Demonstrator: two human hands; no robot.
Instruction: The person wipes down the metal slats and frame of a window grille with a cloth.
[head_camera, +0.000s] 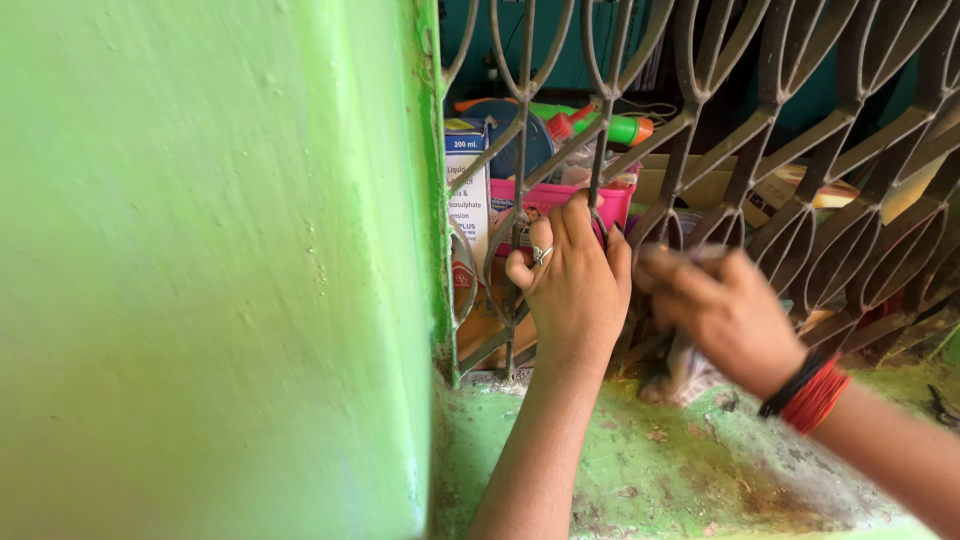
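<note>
We are closing our left hand (572, 285) around a bar of the metal window grille (700, 130); it is looking stiff, fixed and firm to hold. Our right hand (725, 315) is pinching something small and blurred against the grille, though we cannot tell what.

left: green wall (200, 260) blocks | ahead: iron grille (760, 150), narrow gaps only | below: sill (680, 470) open

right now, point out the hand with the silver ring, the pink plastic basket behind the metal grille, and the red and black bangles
left hand with the silver ring (575, 290): head view, back of hand
pink plastic basket (615, 203): head view, right front wall
red and black bangles (808, 393): head view, band on right wrist
</note>
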